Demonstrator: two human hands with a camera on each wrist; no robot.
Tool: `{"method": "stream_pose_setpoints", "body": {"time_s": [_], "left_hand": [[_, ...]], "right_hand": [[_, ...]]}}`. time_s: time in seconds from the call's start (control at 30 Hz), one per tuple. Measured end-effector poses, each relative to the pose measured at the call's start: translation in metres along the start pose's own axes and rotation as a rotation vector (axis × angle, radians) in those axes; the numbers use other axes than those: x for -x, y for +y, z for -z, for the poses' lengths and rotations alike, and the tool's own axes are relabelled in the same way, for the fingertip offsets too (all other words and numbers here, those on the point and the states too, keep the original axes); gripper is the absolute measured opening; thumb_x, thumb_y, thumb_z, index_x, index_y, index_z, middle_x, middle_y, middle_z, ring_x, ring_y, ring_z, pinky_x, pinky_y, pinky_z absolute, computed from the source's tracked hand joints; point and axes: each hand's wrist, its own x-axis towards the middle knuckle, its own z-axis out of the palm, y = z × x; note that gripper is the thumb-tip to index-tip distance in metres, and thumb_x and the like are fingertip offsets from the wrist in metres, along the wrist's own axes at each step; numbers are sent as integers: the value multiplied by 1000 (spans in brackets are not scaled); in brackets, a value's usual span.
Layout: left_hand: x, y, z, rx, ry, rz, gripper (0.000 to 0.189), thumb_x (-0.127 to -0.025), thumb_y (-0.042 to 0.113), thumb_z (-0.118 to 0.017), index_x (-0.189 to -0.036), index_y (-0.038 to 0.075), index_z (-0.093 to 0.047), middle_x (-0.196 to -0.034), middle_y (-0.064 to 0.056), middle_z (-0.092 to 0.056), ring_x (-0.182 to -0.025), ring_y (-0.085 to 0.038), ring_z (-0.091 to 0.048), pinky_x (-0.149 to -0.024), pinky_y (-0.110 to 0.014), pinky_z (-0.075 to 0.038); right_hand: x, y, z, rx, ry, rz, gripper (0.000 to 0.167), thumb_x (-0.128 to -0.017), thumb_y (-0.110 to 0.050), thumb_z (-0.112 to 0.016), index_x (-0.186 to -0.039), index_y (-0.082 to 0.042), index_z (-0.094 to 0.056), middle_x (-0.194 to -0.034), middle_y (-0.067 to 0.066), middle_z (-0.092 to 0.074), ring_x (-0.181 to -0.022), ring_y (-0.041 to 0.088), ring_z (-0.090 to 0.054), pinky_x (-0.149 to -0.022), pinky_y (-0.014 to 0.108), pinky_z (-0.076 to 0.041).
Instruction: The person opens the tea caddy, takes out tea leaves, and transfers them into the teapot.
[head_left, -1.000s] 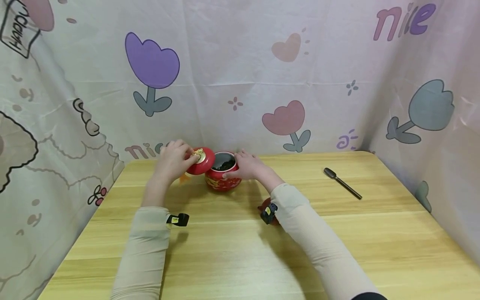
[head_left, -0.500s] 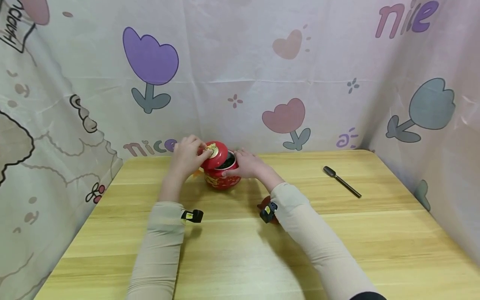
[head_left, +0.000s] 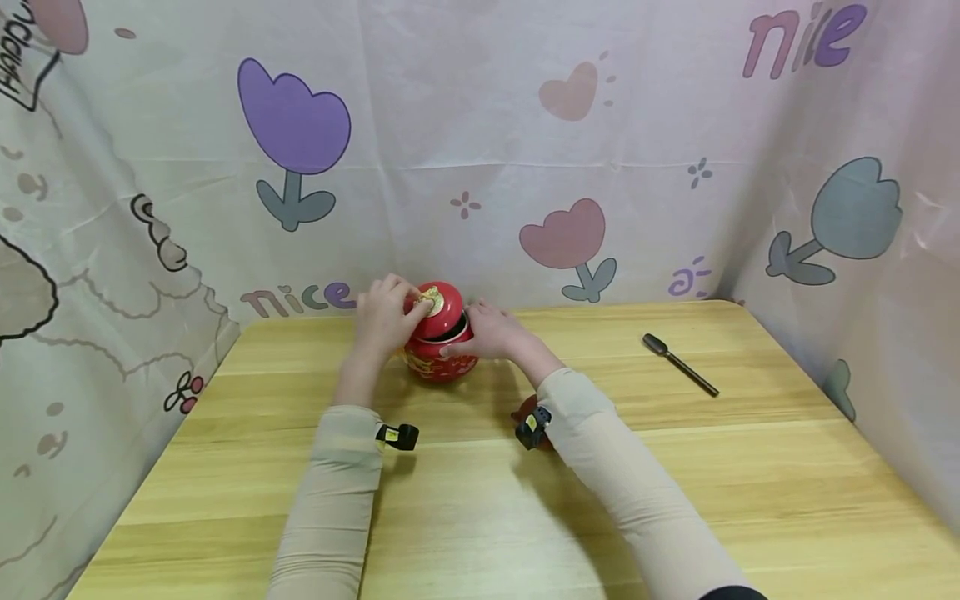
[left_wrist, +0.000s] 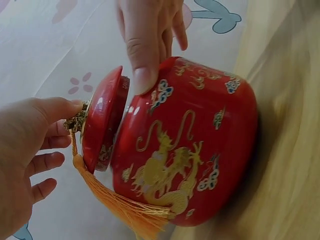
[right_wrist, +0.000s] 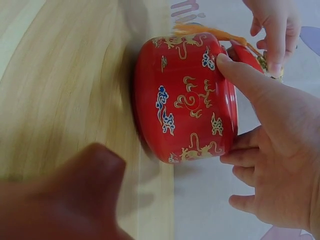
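Observation:
A red jar [head_left: 438, 367] with gold dragons and blue-white clouds stands upright at the back of the table. My left hand [head_left: 384, 315] pinches the gold knob [left_wrist: 76, 121] of its red lid [left_wrist: 102, 120]. The lid sits tilted over the mouth, lower on the left, with a dark gap at the right. From the knob hangs an orange tassel [left_wrist: 122, 207] across the jar's side. My right hand [head_left: 495, 331] grips the jar at its shoulder, thumb on the near side and fingers round the far side.
A black scoop-like spoon [head_left: 681, 364] lies on the wooden table [head_left: 465, 517] at the right. Below my right wrist is a reddish-brown object [right_wrist: 85, 192], mostly hidden by the sleeve in the head view. A printed curtain [head_left: 420, 117] hangs close behind the table.
My left hand has carried the lid rightward from beside the jar to over its mouth, covering most of the opening. The right hand has stayed on the jar.

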Motion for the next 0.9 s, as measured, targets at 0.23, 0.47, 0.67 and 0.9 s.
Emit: {"method": "stream_pose_setpoints", "body": {"time_s": [0.23,0.47,0.67,0.9], "left_hand": [[-1,0,-8,-1,1,3,34,-93,41,-63,-100,8,-68,-111,-9,-62,-106,-31,-53,-92,-54,-42],[-2,2,-11,13,-17,4,31,-92,39,-64,-99,9,-68,-110,-9,-62,-106,-31,-52,-93,-54,-43],[-1,2,-10,2,-38,2,32,-93,41,-63,-101,9,-67,-112,-9,-62,-107,-30,-52,-93,-52,-43],[3,0,-11,18,-49,2,33,-93,41,-62,-103,9,-67,-113,-9,-62,-107,-31,-52,-92,-52,-43]], "right_hand": [[-1,2,0,-17,-3,-20,90,-82,-63,-66,-147,-8,-38,-154,11,-41,-151,30,-21,-119,57,-24],[1,2,0,-44,0,-33,92,-81,-62,-67,-148,-6,-38,-155,12,-40,-151,31,-19,-120,58,-22],[0,2,1,-62,6,-41,92,-81,-62,-67,-147,-5,-38,-155,13,-39,-151,31,-19,-120,57,-21],[-1,2,-3,-67,12,-31,89,-81,-63,-68,-145,-8,-40,-151,11,-43,-150,30,-21,-118,59,-24]]}}
